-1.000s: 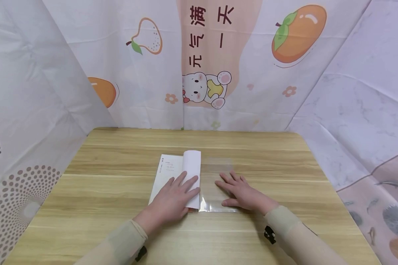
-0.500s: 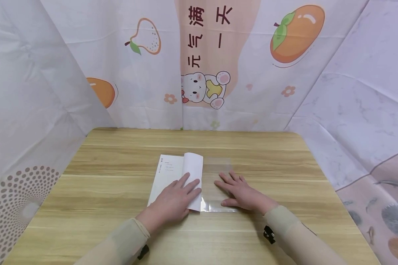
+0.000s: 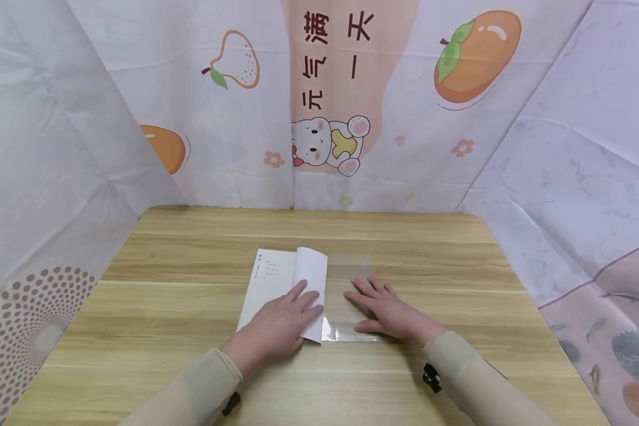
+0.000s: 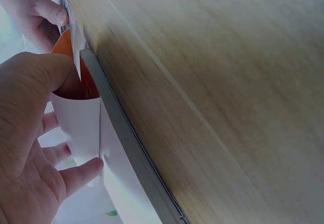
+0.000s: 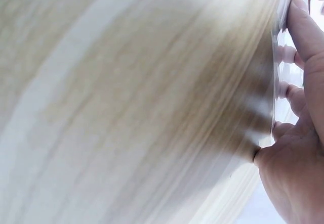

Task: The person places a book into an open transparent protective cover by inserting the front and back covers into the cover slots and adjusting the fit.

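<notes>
A book lies on the table left of centre, showing a white page with small print at its left. Its cover curls up, white outside and orange inside. My left hand grips this curled cover: in the left wrist view the thumb reaches inside the curl and the fingers spread along the white outside. To the right stretches a clear plastic sheet, glinting along its near edge. Flat on the sheet rests my right hand, fingers spread; the right wrist view shows its fingertips against the plastic.
The wood-grain table extends around the book on all sides. Behind it hangs a printed curtain with fruit and a cartoon animal. Pale cloth closes in the right side, and more cloth hangs at the left.
The curled cover has shifted a little to the right and toward the person, with the left hand following slightly. My right hand has stayed in place on the plastic sheet.
</notes>
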A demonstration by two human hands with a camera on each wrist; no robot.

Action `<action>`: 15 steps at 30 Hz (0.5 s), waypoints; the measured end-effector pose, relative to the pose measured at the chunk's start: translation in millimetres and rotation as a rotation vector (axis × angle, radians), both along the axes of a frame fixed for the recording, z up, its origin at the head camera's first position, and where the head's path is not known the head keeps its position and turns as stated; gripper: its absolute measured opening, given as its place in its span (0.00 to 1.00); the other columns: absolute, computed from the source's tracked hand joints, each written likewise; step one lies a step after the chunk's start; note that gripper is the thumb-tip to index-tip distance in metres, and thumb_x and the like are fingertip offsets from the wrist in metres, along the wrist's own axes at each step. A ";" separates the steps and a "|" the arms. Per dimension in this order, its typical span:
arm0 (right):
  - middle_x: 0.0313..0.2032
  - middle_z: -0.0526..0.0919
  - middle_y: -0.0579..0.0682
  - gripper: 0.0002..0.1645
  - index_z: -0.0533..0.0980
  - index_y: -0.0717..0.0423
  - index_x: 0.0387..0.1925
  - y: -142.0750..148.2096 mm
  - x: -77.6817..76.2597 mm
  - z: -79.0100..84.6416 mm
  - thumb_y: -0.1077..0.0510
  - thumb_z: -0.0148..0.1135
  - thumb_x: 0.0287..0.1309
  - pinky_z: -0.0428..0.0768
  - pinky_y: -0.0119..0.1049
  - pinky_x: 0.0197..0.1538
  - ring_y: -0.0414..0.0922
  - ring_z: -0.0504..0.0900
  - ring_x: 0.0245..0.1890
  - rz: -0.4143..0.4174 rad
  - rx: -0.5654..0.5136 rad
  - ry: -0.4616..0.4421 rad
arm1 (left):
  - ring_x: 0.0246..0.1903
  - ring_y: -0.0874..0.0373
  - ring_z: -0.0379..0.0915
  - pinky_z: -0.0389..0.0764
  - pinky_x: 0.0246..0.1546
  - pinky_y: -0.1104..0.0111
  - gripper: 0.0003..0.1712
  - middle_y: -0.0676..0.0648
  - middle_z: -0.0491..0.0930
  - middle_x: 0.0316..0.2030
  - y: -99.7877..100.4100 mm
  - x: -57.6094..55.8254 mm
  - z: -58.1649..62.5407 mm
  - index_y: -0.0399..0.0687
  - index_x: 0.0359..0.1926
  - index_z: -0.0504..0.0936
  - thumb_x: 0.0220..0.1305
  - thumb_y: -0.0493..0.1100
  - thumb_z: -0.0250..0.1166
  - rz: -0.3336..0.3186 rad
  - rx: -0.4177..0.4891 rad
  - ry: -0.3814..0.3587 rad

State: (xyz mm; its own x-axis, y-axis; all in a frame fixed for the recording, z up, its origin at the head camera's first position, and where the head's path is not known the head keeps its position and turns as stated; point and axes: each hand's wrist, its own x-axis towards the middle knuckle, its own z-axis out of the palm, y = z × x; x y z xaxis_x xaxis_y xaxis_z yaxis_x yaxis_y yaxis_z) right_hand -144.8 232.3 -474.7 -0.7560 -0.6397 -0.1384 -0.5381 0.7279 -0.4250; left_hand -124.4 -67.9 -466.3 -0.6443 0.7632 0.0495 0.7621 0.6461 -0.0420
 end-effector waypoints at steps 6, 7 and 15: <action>0.78 0.54 0.64 0.44 0.63 0.54 0.77 0.0 -0.1 -0.4 0.41 0.64 0.67 0.47 0.75 0.71 0.73 0.44 0.77 0.003 0.002 0.000 | 0.75 0.41 0.56 0.78 0.62 0.58 0.36 0.46 0.68 0.71 0.6 -1.3 -0.9 0.52 0.68 0.75 0.58 0.47 0.70 -0.012 -0.020 -0.009; 0.78 0.54 0.64 0.44 0.63 0.54 0.77 0.1 -0.2 -0.4 0.41 0.64 0.67 0.47 0.75 0.71 0.73 0.44 0.77 0.003 0.002 -0.001 | 0.75 0.41 0.56 0.78 0.62 0.58 0.36 0.47 0.68 0.72 0.7 -1.3 -1.0 0.52 0.68 0.74 0.58 0.47 0.70 -0.012 -0.023 -0.014; 0.78 0.54 0.64 0.44 0.63 0.54 0.77 0.7 -0.3 -0.3 0.42 0.64 0.67 0.48 0.75 0.71 0.73 0.45 0.76 0.004 0.004 0.003 | 0.76 0.42 0.54 0.76 0.64 0.58 0.36 0.47 0.67 0.72 1.6 -0.7 -0.2 0.52 0.68 0.74 0.58 0.46 0.70 -0.010 -0.030 -0.034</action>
State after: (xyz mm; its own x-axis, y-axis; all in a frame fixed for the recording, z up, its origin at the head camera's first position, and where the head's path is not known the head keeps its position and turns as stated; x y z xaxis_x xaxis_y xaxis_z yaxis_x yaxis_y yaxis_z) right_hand -145.2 233.0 -475.0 -0.7541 -0.6420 -0.1387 -0.5421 0.7275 -0.4206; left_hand -125.1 -66.3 -466.5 -0.6375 0.7704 0.0045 0.7698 0.6373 -0.0353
